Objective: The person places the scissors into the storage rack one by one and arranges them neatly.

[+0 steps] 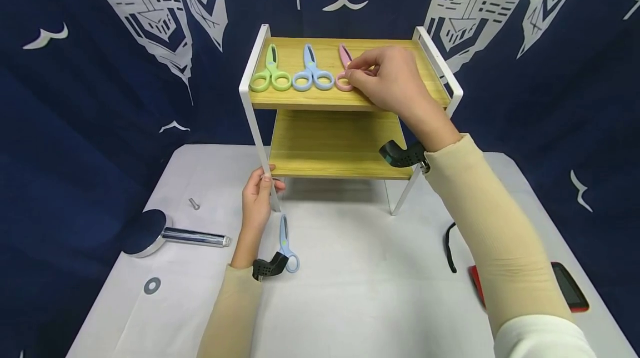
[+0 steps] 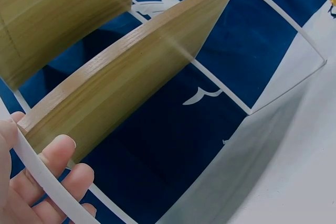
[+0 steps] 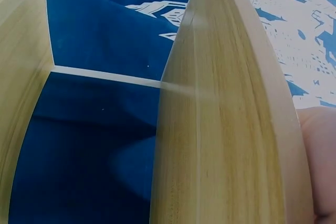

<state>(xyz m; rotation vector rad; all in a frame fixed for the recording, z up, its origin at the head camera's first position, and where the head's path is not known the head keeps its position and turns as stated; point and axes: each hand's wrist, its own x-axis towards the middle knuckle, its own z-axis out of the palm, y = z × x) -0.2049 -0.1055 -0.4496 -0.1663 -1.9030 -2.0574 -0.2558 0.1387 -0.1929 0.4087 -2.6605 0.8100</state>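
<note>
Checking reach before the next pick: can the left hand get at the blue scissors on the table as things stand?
Probably yes. The blue scissors on the table lie uncovered right beside the left wrist, but the left hand grips the shelf's white front leg and would have to let go.

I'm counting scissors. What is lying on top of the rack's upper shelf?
On the upper shelf lie green scissors, blue scissors and pink scissors, which the right hand pinches. The hand covers the shelf behind it.

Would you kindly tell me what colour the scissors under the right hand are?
Pink: the scissors that the right hand pinches on the top shelf show best in the head view.
</note>
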